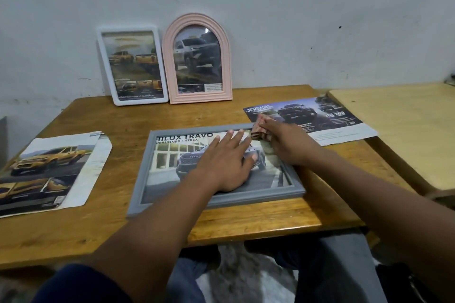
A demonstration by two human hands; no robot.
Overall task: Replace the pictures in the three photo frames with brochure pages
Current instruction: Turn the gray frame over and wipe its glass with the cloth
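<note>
Grey frame [170, 200] flat mid-surface [246, 219], both grips on it.
Left grip [225, 165] rests flat-fingered on the glass. Right grip [288, 144] clutches a blurred reddish wad [258, 128] at the far corner, and the two hide part of the picture. White frame [140, 101] and pink arched frame [170, 56] lean behind. Left brochure page [49, 170] is cut off, right brochure page [320, 115] part-covered.

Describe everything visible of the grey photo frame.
The grey photo frame is rectangular, with a plain border, seemingly plastic. It lies flat, face up, on the wooden table, holding a brochure page headed HILUX TRAVO. The left hand rests flat on its front; the right hand, holding a crumpled wad, lies over its upper right corner.
</note>
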